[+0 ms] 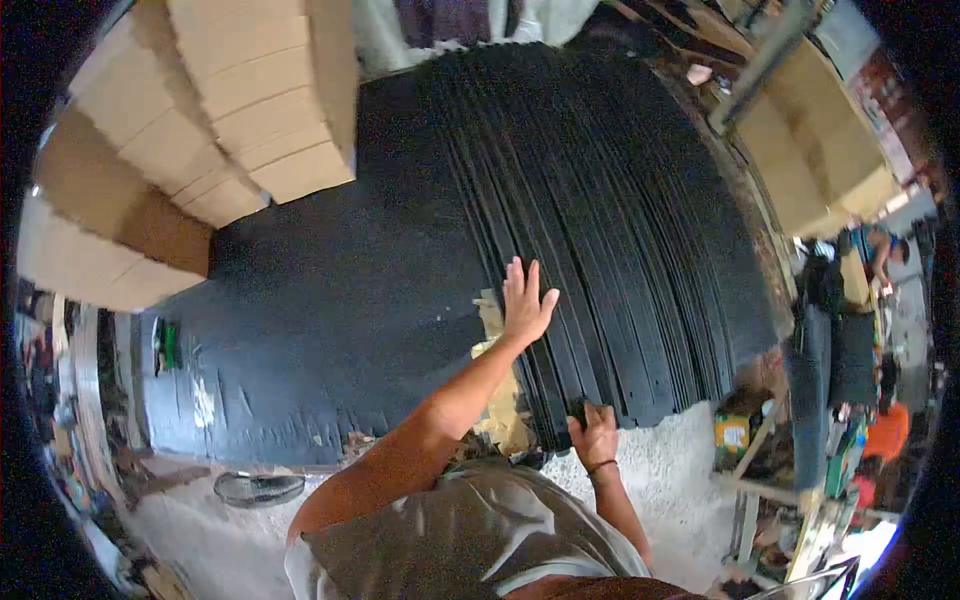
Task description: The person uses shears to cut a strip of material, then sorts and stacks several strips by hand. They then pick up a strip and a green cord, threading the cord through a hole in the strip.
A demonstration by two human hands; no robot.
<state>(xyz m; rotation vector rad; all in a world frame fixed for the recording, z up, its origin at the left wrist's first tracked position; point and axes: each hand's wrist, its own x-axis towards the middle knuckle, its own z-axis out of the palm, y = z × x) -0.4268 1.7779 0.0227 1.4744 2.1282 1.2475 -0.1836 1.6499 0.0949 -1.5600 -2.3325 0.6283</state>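
Long black strips point(600, 220) lie side by side in a wide stack on a dark-covered table point(350, 270). My left hand point(527, 303) rests on the strips near the stack's left side, fingers spread and pointing away from me. At the near ends of the strips, my right hand point(597, 432) has its fingers curled at the edge of a black strip, with a dark band around the wrist. Torn yellowish paper point(505, 400) lies beside the strips, under my left forearm.
Tall stacks of cardboard boxes point(270, 110) stand on the table's left side. A large cardboard box point(810, 130) is beyond the right edge, near a metal pole point(765, 65). Other people, one in orange point(888, 430), are at the far right. A dark round object point(258, 488) lies below the table's near edge.
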